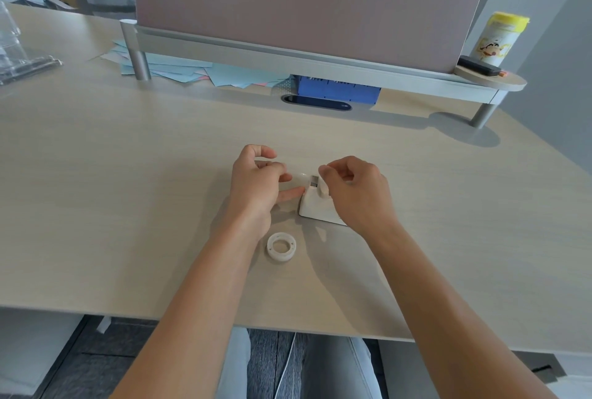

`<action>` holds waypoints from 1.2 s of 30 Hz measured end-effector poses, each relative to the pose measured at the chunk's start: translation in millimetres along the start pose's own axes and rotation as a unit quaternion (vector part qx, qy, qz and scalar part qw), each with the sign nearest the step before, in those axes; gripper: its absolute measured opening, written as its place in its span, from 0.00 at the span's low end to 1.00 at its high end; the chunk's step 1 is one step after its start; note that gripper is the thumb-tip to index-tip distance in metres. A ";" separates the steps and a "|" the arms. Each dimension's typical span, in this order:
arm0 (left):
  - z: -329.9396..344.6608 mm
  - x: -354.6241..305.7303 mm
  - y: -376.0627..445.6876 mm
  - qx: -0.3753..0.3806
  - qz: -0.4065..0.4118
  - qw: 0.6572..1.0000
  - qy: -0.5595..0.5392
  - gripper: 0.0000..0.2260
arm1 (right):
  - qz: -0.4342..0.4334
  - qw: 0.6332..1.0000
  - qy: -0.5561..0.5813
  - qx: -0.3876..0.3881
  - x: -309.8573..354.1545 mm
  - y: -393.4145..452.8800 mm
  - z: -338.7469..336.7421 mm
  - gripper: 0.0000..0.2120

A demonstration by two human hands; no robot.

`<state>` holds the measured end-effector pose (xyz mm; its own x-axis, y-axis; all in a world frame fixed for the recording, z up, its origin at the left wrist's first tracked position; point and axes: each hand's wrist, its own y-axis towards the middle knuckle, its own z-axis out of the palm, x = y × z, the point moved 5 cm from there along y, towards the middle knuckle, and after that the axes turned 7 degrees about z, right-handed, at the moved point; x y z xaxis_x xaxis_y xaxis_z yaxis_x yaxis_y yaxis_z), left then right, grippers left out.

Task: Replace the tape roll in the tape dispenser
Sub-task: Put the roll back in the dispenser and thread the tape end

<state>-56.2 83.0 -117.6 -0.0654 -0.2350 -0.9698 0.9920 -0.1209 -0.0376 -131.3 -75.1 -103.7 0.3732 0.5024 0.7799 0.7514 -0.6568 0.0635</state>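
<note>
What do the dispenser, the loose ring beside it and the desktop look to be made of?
White tape dispenser: likely moulded plastic, smooth with a soft sheen. Loose translucent white ring: probably a plastic core or tape roll, milky. Pale wood-grain desk: apparently matte laminate with a faint printed-looking grain.

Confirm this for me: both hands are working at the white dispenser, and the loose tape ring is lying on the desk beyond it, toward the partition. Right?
Not quite. In the head view the loose tape ring lies on the desk nearer the person than the white dispenser, between the forearms, not toward the partition. Both the left hand and the right hand are indeed at the dispenser.
</note>
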 end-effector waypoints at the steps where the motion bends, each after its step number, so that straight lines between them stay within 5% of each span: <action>1: -0.6 0.4 -0.2 -0.002 0.000 1.000 0.000 0.09 | -0.001 1.000 -0.001 0.000 0.0 -0.4 0.1 0.14; 14: -7.6 12.2 1.5 -0.016 -0.035 0.997 0.062 0.08 | -0.018 0.999 -0.032 0.001 1.3 -4.8 -0.2 0.19; 23: -12.8 11.7 1.9 0.008 0.001 0.978 0.210 0.08 | 0.030 0.999 0.033 0.020 -4.2 -2.6 0.8 0.24; 31: 2.8 0.6 -44.1 0.088 0.206 0.901 0.371 0.21 | 0.026 0.988 0.154 -0.007 -9.6 -6.9 -5.7 0.17; 36: 8.1 9.6 -48.1 0.126 0.189 0.862 0.453 0.20 | 0.022 0.985 0.172 -0.021 -10.9 -4.3 -2.2 0.20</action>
<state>-105.4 78.7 -123.2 0.4820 0.5329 -0.6955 0.8614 -0.4334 0.2648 -139.8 -79.0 -111.1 0.1933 0.2582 0.9465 0.7133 -0.6994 0.0451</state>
